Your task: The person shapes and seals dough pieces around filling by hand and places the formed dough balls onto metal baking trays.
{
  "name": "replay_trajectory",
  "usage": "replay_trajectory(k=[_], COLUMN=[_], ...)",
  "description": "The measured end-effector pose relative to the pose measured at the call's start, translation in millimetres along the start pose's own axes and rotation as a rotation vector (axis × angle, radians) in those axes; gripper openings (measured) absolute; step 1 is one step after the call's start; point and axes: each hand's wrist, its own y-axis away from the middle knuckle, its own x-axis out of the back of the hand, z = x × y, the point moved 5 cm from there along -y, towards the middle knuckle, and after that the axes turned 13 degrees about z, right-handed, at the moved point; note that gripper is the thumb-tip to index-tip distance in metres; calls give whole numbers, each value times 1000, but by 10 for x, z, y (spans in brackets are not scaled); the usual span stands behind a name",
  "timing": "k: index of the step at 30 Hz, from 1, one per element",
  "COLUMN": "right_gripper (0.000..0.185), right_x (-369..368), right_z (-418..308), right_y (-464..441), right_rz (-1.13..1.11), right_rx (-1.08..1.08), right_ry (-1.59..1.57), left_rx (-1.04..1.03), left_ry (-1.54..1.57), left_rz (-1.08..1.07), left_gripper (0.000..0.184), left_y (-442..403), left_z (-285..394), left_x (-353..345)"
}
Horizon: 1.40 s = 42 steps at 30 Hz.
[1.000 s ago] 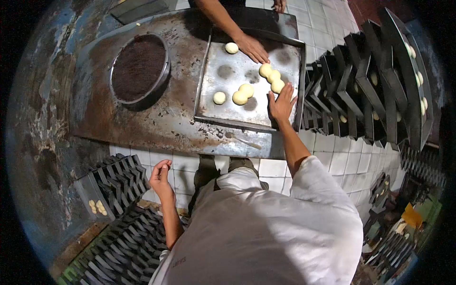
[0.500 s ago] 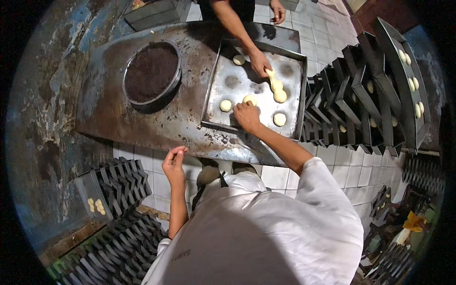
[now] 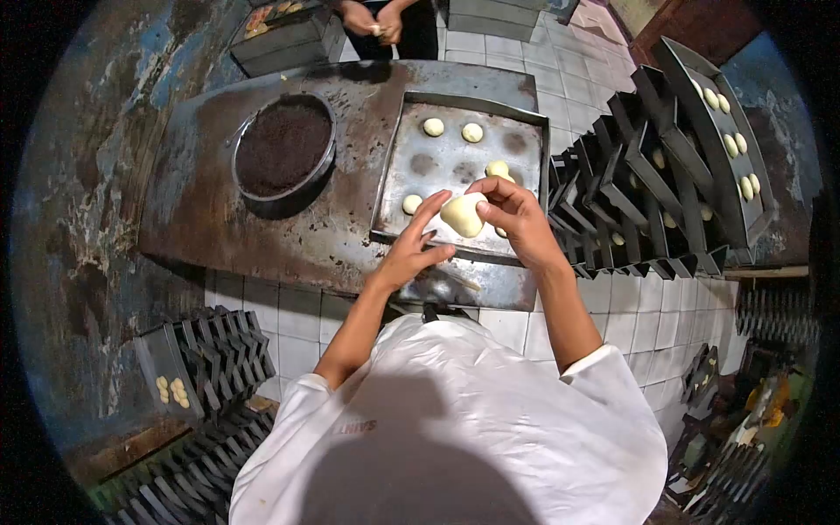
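My right hand point(image 3: 518, 219) pinches a flattened, pale piece of dough point(image 3: 462, 215) between thumb and fingers, above the near part of a square metal tray point(image 3: 381, 206). To its left, my left hand point(image 3: 415, 246) has its fingers spread beside the dough; whether they touch it I cannot tell. Two dough balls point(image 3: 433, 128) sit at the tray's far side, and another ball point(image 3: 411, 204) lies near its left wall. More dough point(image 3: 497, 168) shows just behind my right hand, partly hidden by it.
A round metal bowl point(image 3: 330, 162) of dark crumbly filling point(image 3: 282, 144) stands left on the worn table point(image 3: 197, 188). Stacked trays point(image 3: 658, 157) holding dough rise at the right; others point(image 3: 210, 359) are at lower left. Across the table, a co-worker's hands point(image 3: 374, 24) hold a small pale piece.
My right hand has lifted dough from the tray, and my left hand has come up beside it. The co-worker's hand has drawn back; another ball sits at the tray's far side.
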Motion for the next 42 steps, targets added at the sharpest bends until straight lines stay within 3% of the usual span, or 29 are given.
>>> replay_trajectory(k=[1, 4, 6, 10, 14, 16, 18, 19, 20, 21, 23, 24, 26, 29, 36, 38, 39, 41, 42], right_gripper=[22, 25, 26, 22, 26, 30, 45, 46, 47, 47, 45, 44, 45, 33, 32, 33, 34, 37, 38], right_x=[-31, -57, -80, -48, 107, 312, 847, 988, 803, 523, -154, -494, -1054, -1259, -1006, -949, -914, -847, -877], right_z=[-122, -261, -350, -523, 116, 825, 2031, 2304, 2200, 2023, 1814, 1757, 1810, 1572, 1314, 1534, 1664, 1912, 2102], right_y=[30, -84, -151, -330, -1006, -1454, -1923, -1914, -1730, -1478, -991, -791, -416, -247, -40, -54, -46, -63, -82], right_rz=[-28, -17, -18, 34, 59, 55, 179, 354, 419, 487, 298, 163, -92, 138, 421, 473, 519, 482, 365], right_rx=[12, 24, 15, 78, 53, -37, -178, 107, 219, 325, 145, -4, -175, 128, 168, 168, 168, 137, 24], right_ry=[-16, -49, -51, -60, -234, -224, 300, 874, 848, 821, 476, 556, 190, 360, 317, 306, 293, 359, 244], left_rx=[-74, 26, 24, 123, 132, 166, 196, 195, 217, 245, 209, 212, 251, 208, 312, 402, 409, 460, 494], left_ry=[92, 332, 433, 458, 377, 370, 320, 319, 348, 376, 412, 395, 372, 41, -20, 399, 401, 765, 817], left_rz=[-4, 14, 131, 371, 688, 764, 838, 856, 869, 879, 882, 895, 872, 844, 786, 634, 631, 483, 486], left_gripper=[85, 73, 54, 36, 34, 35, 36, 36, 37, 37, 40, 40, 37, 32, 33, 34, 34, 34, 37], left_y=[-73, -112, -92, 156, 436, 571, 719, 768, 811, 854, 879, 870, 827, 784, 623, 580, 576, 507, 538], left_z=[-6, -47, -58, -182, -398, -515, -496, -449, -423, -431, -465, -417, -530, -477, -525, -726, -741, -759, -851], left_x=[-68, -112, -46, 276, 667, 842, 932, 962, 993, 1011, 995, 983, 982, 904, 691, 598, 599, 512, 550])
